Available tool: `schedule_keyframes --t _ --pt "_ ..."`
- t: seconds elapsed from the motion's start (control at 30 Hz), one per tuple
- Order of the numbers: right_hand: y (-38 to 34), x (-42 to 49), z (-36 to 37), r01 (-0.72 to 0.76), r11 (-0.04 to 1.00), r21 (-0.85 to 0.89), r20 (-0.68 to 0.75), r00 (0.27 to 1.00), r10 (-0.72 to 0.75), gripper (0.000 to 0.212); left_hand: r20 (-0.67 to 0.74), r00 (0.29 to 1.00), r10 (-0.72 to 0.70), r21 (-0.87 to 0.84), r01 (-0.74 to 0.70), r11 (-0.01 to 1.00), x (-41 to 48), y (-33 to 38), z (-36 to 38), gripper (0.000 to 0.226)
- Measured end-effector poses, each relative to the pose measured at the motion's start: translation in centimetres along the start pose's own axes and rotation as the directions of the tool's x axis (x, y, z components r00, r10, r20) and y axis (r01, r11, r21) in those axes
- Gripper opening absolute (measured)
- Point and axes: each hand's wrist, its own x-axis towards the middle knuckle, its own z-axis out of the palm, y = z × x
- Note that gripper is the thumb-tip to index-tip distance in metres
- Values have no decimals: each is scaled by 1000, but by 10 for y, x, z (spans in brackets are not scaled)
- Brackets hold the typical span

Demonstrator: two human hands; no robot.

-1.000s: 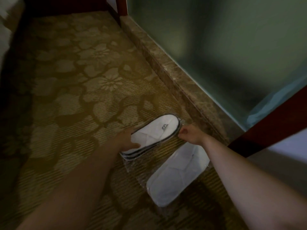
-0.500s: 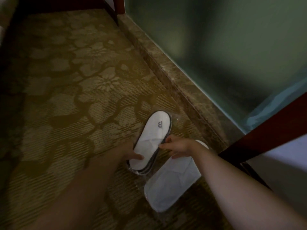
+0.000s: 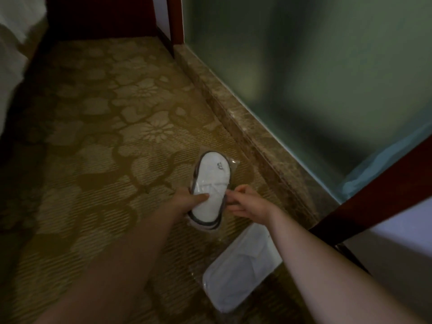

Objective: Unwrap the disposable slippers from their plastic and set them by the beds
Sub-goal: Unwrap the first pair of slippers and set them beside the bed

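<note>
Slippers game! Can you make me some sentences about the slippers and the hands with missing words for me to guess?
1. The slipper pack held by both hands is wrapped in clear ____.
2. The left hand presses its ____ on top of the held pack.
3. The second pack lies on the patterned ____.
4. That second pack lies under the person's ____ forearm.

Missing words: plastic; thumb; carpet; right
</note>
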Motion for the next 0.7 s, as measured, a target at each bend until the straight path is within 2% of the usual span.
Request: schedule_keyframes --t 0.1,0.17,0.27,0.37,0.43,0.5,0.53,0.6,0.7 --pt "-18 -4 2 74 995 66 -124 990 -65 58 42 998 38 -49 -36 998 -6 9 -22 64" --pt "-32 -9 3 83 988 131 -141 988 -64 71 96 993 71 -105 -61 993 -13 12 -36 71" --pt "-55 -19 4 73 973 220 -123 991 -47 79 160 981 107 -73 -97 993 -27 15 -51 87" --pt "-72 -29 8 92 959 268 -138 989 -56 86 282 954 101 -119 -70 990 -41 20 -67 105" --pt "-77 -36 14 114 957 265 -143 987 -78 82 386 918 91 -128 -45 991 -52 27 -75 101" --pt "-79 -41 20 142 959 244 -140 984 -110 63 411 909 68 -83 -37 996 -61 34 -81 80" --pt "-80 -45 23 163 959 230 -139 981 -133 52 383 921 64 -72 -39 997 -65 37 -83 67" --pt "-82 -52 29 203 955 216 -119 976 -181 40 293 954 69 -129 -32 991 -71 43 -82 57" --pt "-85 -62 37 252 957 142 -78 967 -243 39 124 982 140 -293 -99 951 -76 49 -77 49"
